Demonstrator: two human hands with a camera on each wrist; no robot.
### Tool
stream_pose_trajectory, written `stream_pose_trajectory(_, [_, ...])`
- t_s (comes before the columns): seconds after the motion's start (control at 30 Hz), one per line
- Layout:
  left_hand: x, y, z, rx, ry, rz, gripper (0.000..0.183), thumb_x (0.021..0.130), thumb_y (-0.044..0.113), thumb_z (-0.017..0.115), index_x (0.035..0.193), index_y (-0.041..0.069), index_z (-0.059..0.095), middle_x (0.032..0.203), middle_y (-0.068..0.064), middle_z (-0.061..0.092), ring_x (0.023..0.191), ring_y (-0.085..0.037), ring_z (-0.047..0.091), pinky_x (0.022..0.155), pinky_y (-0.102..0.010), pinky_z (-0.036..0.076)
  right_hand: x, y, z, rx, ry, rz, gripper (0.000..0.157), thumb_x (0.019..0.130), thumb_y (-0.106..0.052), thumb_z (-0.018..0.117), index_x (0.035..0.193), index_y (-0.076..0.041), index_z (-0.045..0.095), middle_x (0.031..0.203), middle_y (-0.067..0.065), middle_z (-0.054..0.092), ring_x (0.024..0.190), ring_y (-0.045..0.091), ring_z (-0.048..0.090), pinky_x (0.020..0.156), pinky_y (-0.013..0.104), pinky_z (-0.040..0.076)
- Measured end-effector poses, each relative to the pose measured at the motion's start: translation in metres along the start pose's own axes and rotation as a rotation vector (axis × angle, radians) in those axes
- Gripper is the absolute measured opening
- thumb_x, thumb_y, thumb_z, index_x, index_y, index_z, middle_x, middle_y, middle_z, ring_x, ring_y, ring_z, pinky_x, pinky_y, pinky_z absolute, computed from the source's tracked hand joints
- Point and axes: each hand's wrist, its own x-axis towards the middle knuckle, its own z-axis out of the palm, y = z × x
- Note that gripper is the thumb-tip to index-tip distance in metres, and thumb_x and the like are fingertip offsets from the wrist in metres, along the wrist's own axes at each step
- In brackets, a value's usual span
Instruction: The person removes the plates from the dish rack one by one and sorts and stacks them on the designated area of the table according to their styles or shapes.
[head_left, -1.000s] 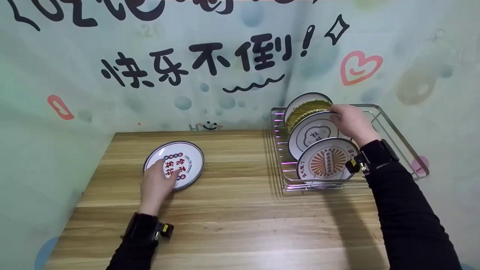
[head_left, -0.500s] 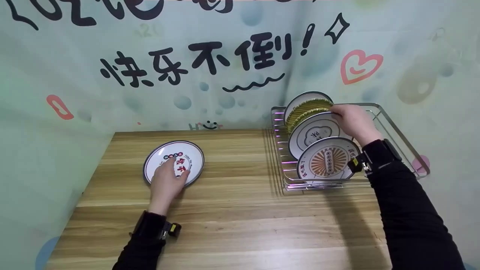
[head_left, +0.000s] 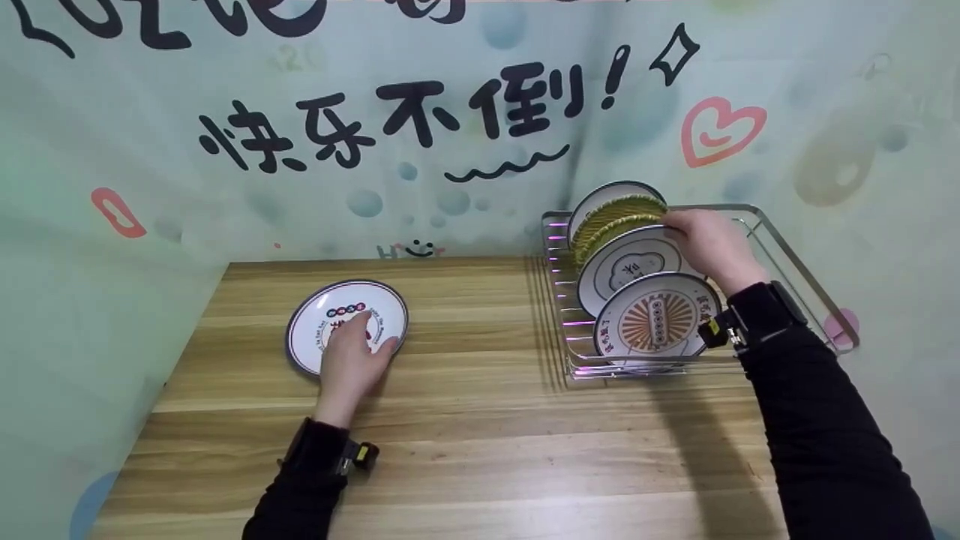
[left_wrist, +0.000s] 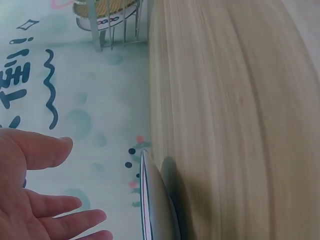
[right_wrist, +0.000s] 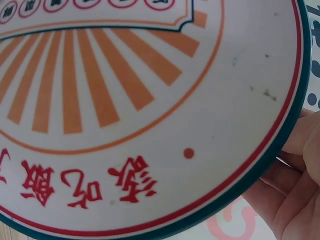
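A white plate with red lettering and a dark rim point(head_left: 306, 330) lies on the wooden table at the left. Over its near right part is my left hand point(head_left: 349, 367), thumb and fingers spread; the left wrist view has this hand point(left_wrist: 37, 200) apart from the plate's edge point(left_wrist: 157, 210). On the right, my right hand point(head_left: 712, 247) pinches the upper right rim of a white plate with a cloud outline point(head_left: 596, 281) standing in the wire rack point(head_left: 806, 277). A plate with orange rays point(head_left: 656, 322) leans before it and fills much of the right wrist view.
Green woven round pieces point(head_left: 611, 221) stand behind the cloud plate, with another white plate point(head_left: 600, 201) at the back of the rack. A printed backdrop point(head_left: 480, 217) rises behind the wooden table point(head_left: 480, 435).
My left hand has slid rightward over the plate and its fingers have spread, while the plate stays in place. The right hand and the racked plates look almost unchanged.
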Motion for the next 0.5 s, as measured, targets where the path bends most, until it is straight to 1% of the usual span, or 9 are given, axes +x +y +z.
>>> stream_pose_trajectory(0.23, [0.002,0.009,0.004,-0.012,-0.018,0.002,0.061,0.087,0.026,0.074,0.133,-0.010,0.053,0.129,-0.030,0.057,0.120,-0.046,0.052,0.104,-0.054,0.040,-0.002,-0.002,-0.002,0.028,0.032,-0.015,0.010,0.098,-0.005,0.060,0.101,-0.002,0.068,0.096,0.021,0.068,0.090,0.043,0.063,0.079,0.058,0.046])
stream_pose_trajectory(0.5, [0.001,0.016,0.010,-0.032,-0.055,0.006,0.070,0.086,0.029,0.075,0.138,-0.009,0.047,0.136,-0.030,0.052,0.124,-0.045,0.050,0.107,-0.055,0.038,-0.004,-0.003,-0.003,0.042,0.070,-0.008,0.013,0.098,-0.002,0.058,0.106,-0.001,0.068,0.102,0.023,0.068,0.095,0.044,0.063,0.084,0.058,0.046])
